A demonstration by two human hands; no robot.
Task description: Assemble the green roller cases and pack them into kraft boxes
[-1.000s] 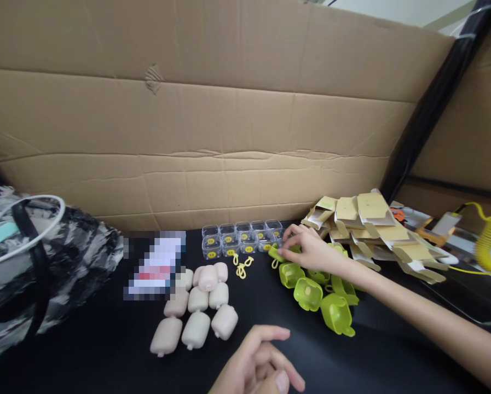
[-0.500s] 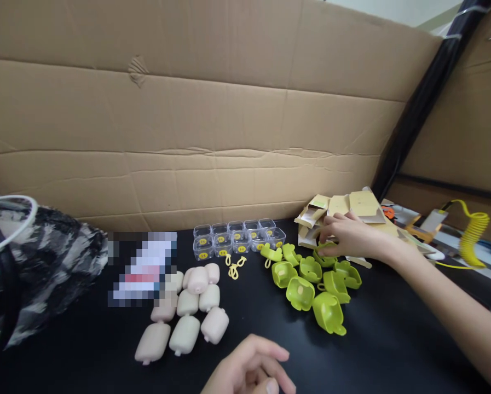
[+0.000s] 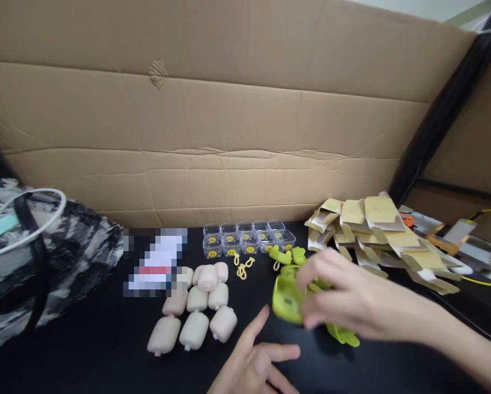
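My right hand grips a hollow, rounded-square green case, its open side facing me. More green cup-like pieces lie under and behind that hand, among them a small green piece at the back and another green piece below the wrist; my hand hides several. At the bottom centre, my left hand is empty, fingers spread and thumb side up, just left of the held case. Left of it on the black table sit several cream and pale pink rounded blocks with small tabs.
Clear plastic cups with yellow labels stand in two rows at the back. Small yellow loops lie before them. Flattened cardboard boxes are piled back right. A camouflage bag stands left, and a cardboard wall closes the back.
From the far edge of the green pieces, my right hand has come nearer to me and now holds a green case. The left hand's fingers have spread. The view has shifted slightly.
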